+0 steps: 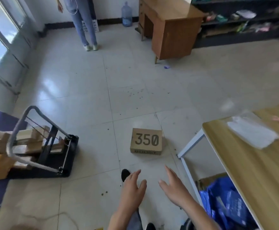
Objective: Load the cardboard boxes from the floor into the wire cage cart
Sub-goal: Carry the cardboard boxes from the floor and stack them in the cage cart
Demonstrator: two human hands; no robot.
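Both hands empty: left hand (133,185) and right hand (173,185) have fingers spread and sit apart from each other, short of the box and not touching it.

The cardboard box (146,141) lies flat on the floor (89,90) ahead of us. It's near the white table leg (191,141) and well apart from the cart (69,155) on our left.

Printed "350" faces up and reads upright from our side. Long axis runs left-right across our view, so we take one short end per hand.

Risks as we see them:
- It looks like a lidded shoebox. If we grip only the top edges, the lid could lift off and the body drop.
- The table frame is close on the right, so swinging wide could clip it.
- Stacked boxes (27,138) in the cart look loose and uneven, so a careless drop-in could shift or spill them.
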